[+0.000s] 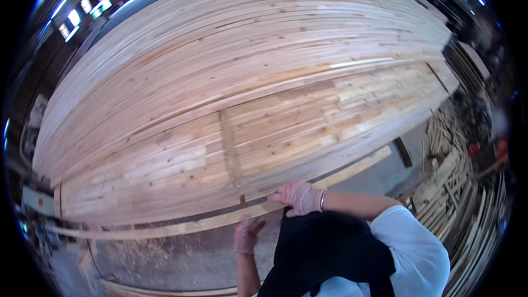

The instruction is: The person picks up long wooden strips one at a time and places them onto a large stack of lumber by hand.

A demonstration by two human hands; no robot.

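Head view, looking down over a large stack of long pale wooden boards (231,77) that fills most of the frame, edges bowed by the lens. A short darker wooden spacer strip (229,148) lies crosswise on the lower layer of boards.

Along the near edge of the stack runs a long thin pale wooden strip (220,221), lying lengthwise just below the boards and reaching from the left side toward the right.

Right hand (301,196), in a pinkish work glove: rests at the near edge of the stack, fingers spread and loose, fingertips touching the board edge where it meets the thin strip. Not clenched; a firm grasp cannot be told.

Left hand (246,234), also gloved: lower, just under the thin strip, fingers curled upward toward it. Whether it touches or grips the strip cannot be told.

The person wears a white short-sleeved shirt (410,247) with a black apron (324,253) over it.

Grey concrete floor (181,258) below the stack, dusted with pale sawdust (118,242) at left. Loose heaps of thin wooden offcuts (456,187) lie at right, near the stack's end.
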